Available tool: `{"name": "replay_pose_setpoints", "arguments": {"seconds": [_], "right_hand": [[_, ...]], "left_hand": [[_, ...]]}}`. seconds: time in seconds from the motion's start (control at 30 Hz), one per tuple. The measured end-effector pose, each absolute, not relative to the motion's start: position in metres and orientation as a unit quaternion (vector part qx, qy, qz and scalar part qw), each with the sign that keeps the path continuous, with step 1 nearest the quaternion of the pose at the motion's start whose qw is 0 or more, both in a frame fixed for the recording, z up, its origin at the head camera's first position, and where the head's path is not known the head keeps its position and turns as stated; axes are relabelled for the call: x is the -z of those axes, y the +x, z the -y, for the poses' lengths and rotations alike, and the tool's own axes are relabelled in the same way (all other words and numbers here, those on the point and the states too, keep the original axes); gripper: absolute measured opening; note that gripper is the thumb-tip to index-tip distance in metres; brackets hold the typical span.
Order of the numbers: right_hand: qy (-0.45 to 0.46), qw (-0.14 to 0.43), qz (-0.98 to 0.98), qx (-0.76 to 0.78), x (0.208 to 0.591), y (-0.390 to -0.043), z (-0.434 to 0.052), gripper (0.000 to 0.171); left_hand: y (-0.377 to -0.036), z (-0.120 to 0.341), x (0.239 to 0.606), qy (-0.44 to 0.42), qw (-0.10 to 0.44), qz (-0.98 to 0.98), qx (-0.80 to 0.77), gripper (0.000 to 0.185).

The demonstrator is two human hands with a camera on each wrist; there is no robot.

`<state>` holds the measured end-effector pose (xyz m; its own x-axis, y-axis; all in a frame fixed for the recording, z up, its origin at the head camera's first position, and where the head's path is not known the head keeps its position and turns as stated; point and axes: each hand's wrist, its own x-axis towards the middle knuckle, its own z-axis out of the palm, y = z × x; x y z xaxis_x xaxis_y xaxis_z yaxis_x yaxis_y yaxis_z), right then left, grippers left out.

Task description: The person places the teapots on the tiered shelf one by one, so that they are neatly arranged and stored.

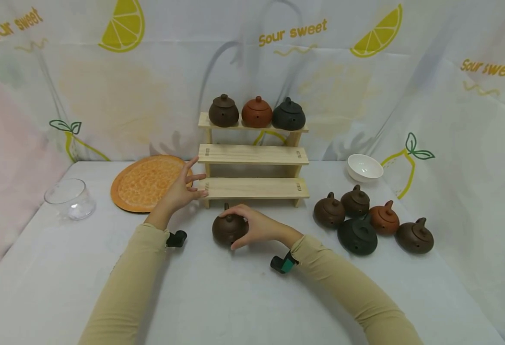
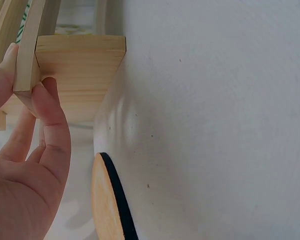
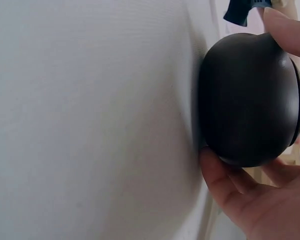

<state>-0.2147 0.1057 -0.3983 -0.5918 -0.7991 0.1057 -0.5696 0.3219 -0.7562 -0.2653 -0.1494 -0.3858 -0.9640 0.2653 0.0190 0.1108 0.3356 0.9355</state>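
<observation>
**Nine clay pots, one rack, three dishes**

Nine small round lidded clay pots are in view. Three stand in a row on the top step of the pale three-step wooden rack (image 1: 253,154): a dark brown pot (image 1: 223,111), a reddish-orange pot (image 1: 256,112) and a black pot (image 1: 288,115). Five sit clustered on the white desk (image 1: 217,297) to the right: three brown pots (image 1: 329,211) (image 1: 355,201) (image 1: 414,236), one reddish-orange one (image 1: 383,216) and one flat black one (image 1: 358,235). One more brown pot (image 1: 229,228) stands alone before the rack. There is one rack, one round orange patterned plate (image 1: 146,183), one clear glass bowl (image 1: 69,198), one white ceramic bowl (image 1: 364,167), and two hands (image 1: 182,189) (image 1: 258,226).
</observation>
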Motion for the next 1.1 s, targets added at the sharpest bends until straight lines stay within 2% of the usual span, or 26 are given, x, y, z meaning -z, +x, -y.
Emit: {"name": "replay_pose_setpoints", "arguments": {"seconds": [0.57, 0.93, 1.1], "right_hand": [[-0.407, 0.128, -0.808, 0.405, 0.396, -0.215, -0.107, 0.068], [-0.401, 0.142, -0.792, 0.438, 0.364, -0.222, -0.113, 0.068], [-0.413, 0.12, -0.792, 0.432, 0.349, -0.23, -0.114, 0.069]], "left_hand": [[-0.263, 0.15, 0.387, 0.121, 0.068, -0.815, -0.562, 0.097], [-0.266, 0.151, 0.387, 0.123, 0.066, -0.815, -0.563, 0.098], [-0.268, 0.151, 0.389, 0.12, 0.072, -0.81, -0.57, 0.098]]}}
